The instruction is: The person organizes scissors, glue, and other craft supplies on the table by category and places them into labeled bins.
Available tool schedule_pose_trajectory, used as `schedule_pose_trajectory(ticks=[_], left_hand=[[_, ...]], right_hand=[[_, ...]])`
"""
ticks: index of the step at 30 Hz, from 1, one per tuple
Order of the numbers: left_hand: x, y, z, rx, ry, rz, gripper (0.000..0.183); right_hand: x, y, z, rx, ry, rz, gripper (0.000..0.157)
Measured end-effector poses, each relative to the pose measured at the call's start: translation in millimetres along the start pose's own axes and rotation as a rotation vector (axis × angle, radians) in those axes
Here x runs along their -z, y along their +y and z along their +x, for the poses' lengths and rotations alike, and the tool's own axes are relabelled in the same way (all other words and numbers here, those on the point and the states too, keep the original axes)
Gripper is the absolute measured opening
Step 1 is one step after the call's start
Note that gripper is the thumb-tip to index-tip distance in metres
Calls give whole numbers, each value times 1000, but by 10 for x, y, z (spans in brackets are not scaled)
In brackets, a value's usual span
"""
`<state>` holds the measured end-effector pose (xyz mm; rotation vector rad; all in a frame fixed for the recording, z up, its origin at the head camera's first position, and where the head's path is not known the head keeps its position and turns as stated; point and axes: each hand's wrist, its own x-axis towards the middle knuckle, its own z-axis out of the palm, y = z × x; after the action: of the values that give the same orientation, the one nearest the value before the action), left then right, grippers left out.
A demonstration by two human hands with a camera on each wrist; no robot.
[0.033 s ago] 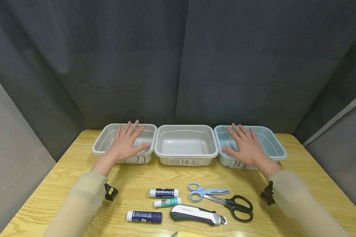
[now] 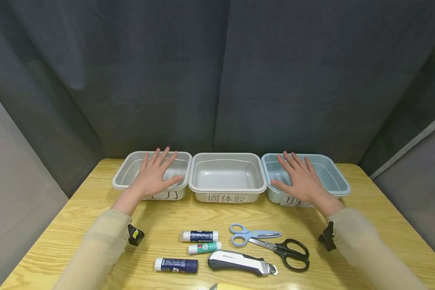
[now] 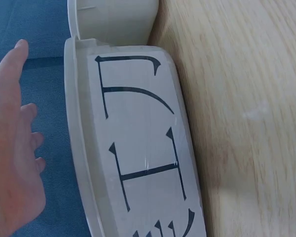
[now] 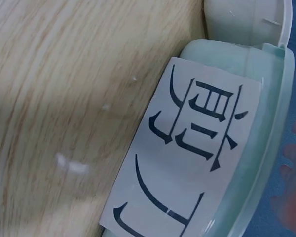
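My left hand (image 2: 153,179) is spread flat above the left grey bin (image 2: 125,177), fingers straight and holding nothing. Over the light-blue bin (image 2: 335,181) at the right, my right hand (image 2: 301,180) is held the same way, palm down. In the left wrist view, the hand (image 3: 12,153) stands above the bin's rim. A paper label (image 4: 187,148) with large black characters fronts the blue bin in the right wrist view. Between the hands is the middle grey bin (image 2: 227,189), with nothing in it.
Nearer on the wooden table (image 2: 94,217) lie three glue sticks (image 2: 200,236), light-blue scissors (image 2: 255,234), black-handled scissors (image 2: 291,254) and a utility knife (image 2: 241,262). A yellow object (image 2: 230,286) is cut off at the bottom edge. A dark curtain (image 2: 217,80) hangs behind the bins.
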<state>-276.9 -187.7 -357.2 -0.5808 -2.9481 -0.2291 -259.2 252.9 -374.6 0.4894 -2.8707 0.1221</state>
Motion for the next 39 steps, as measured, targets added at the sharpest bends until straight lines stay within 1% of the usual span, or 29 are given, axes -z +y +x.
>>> schedule_pose_trajectory(ticks=[7, 14, 27, 33, 39], left_hand=[[-3, -23, 21, -5, 21, 19, 86], [36, -28, 13, -5, 4, 13, 86], [63, -43, 6, -14, 17, 16, 86], [72, -74, -9, -13, 30, 12, 84], [70, -127, -49, -15, 50, 6, 82]], right_hand=[[32, -21, 11, 9, 8, 11, 86], [91, -42, 27, 24, 18, 13, 85], [151, -76, 50, 55, 47, -4, 83], [164, -101, 44, 80, 77, -4, 80], [154, -144, 15, 139, 103, -4, 75]])
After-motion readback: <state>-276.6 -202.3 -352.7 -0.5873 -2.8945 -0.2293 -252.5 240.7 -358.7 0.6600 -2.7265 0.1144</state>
